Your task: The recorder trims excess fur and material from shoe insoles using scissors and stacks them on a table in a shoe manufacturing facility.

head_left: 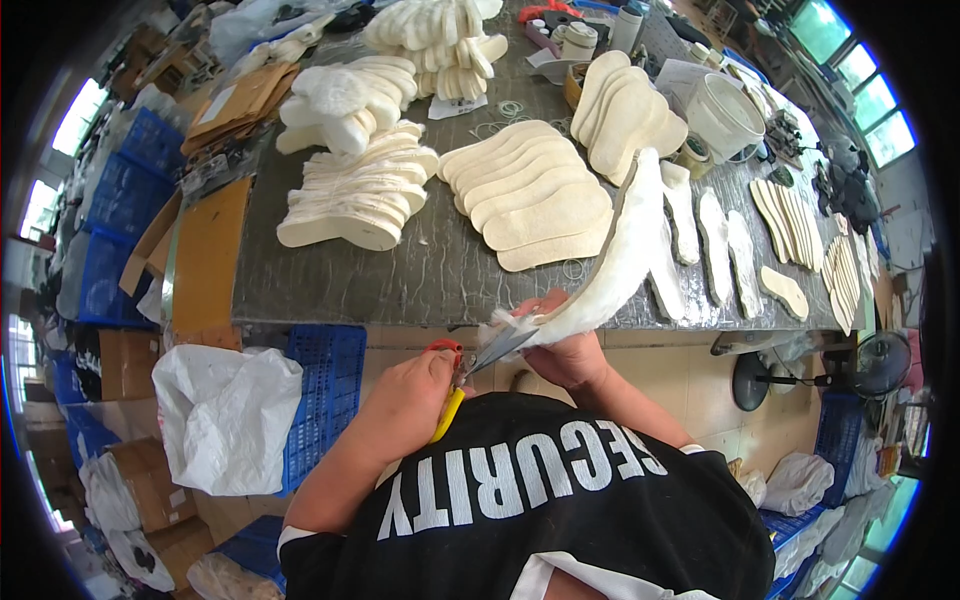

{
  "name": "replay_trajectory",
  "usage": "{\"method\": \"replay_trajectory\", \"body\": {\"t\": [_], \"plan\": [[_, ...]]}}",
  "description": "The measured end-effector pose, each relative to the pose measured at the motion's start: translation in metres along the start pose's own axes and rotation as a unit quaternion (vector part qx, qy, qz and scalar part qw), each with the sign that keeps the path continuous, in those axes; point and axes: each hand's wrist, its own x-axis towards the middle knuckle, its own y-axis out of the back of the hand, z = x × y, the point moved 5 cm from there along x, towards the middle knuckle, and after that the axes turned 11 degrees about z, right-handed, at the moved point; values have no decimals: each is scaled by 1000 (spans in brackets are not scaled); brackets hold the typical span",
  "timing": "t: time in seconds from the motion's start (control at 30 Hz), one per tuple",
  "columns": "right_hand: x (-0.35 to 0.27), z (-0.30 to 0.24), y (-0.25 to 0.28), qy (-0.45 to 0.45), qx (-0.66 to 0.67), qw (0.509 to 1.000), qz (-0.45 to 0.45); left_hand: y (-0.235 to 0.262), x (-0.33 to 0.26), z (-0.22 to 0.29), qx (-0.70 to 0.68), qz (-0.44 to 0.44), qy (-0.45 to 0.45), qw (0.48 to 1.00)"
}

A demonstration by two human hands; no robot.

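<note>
The left hand (pixel 405 400) grips scissors (pixel 470 375) with red and yellow handles, its fingers curled through the loops; the blades point right and bite into the near end of a fleece insole (pixel 625 260). The right hand (pixel 565 345) pinches that insole near its lower end, fingers pressed together around the white fleece. The insole is held in the air just in front of the bench (pixel 420 270) edge, its long body rising up and to the right over the bench top.

On the bench, a fanned row of tan insoles (pixel 535 195) lies just behind the hands. A stack of white fleece insoles (pixel 360 195) sits to its left, and a further heap (pixel 440 40) lies at the far edge. To the right, a second tan stack (pixel 625 115) leans beside a white tub (pixel 725 115), and thin cut pieces (pixel 715 245) lie flat in a row.

Below the bench, a blue crate (pixel 320 390) stands close to the left hand, with a white plastic bag (pixel 225 415) leaning against it. Cardboard sheets (pixel 205 260) lean at the bench's left end.
</note>
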Motion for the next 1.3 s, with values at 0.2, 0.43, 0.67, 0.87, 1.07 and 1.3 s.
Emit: {"method": "replay_trajectory", "body": {"t": [0.2, 0.43, 0.67, 0.87, 1.07, 1.3], "plan": [[-3, 7, 10, 2, -55, 998, 24, -8, -7, -1, 8, -88, 50, 995], [-7, 10, -6, -48, -100, 993, 34, -11, -9, -7, -141, -102, 199, 964], [-2, 7, 0, -53, -105, 993, 10, -17, -22, -29, -413, -86, 369, 828], [-14, 13, 20, -152, -131, 978, 62, -31, -37, -51, -421, -41, 390, 818], [-2, 21, 24, -205, -107, 967, 104, -44, -99, -70, -421, -187, 380, 802], [23, 80, -10, -297, -185, 937, -7, -42, -157, -94, -557, 285, 442, 642]]}}
